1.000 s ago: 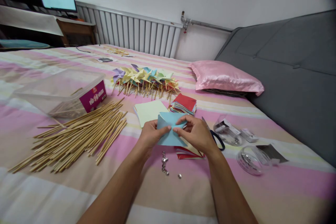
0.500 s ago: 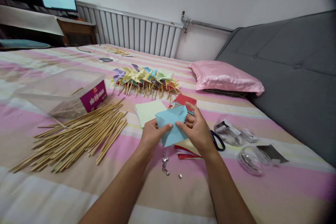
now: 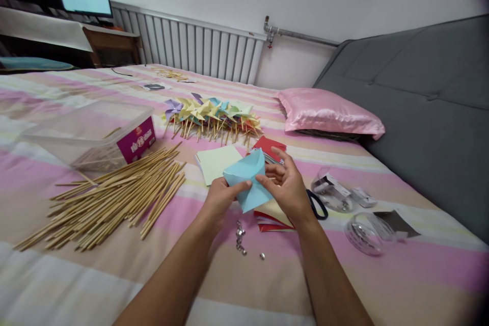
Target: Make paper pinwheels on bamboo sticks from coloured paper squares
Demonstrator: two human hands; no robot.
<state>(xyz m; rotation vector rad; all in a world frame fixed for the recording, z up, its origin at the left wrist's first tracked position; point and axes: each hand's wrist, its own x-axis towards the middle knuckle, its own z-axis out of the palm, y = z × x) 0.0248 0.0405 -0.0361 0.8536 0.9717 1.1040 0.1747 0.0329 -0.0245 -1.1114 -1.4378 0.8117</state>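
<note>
Head view: nearest me, small silver metal pins (image 3: pixel 240 240) lie on the striped bed (image 3: pixel 401 275). Above them my left hand (image 3: pixel 217 198) and right hand (image 3: pixel 288 188) pinch a folded light-blue paper square (image 3: pixel 246 181); beyond lie wooden sticks (image 3: pixel 110 196) and paper pinwheels (image 3: pixel 212 112).

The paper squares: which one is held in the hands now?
The light blue paper, pinched between left hand and right hand. The pale yellow sheet and the red stack lie on the bed.
</note>
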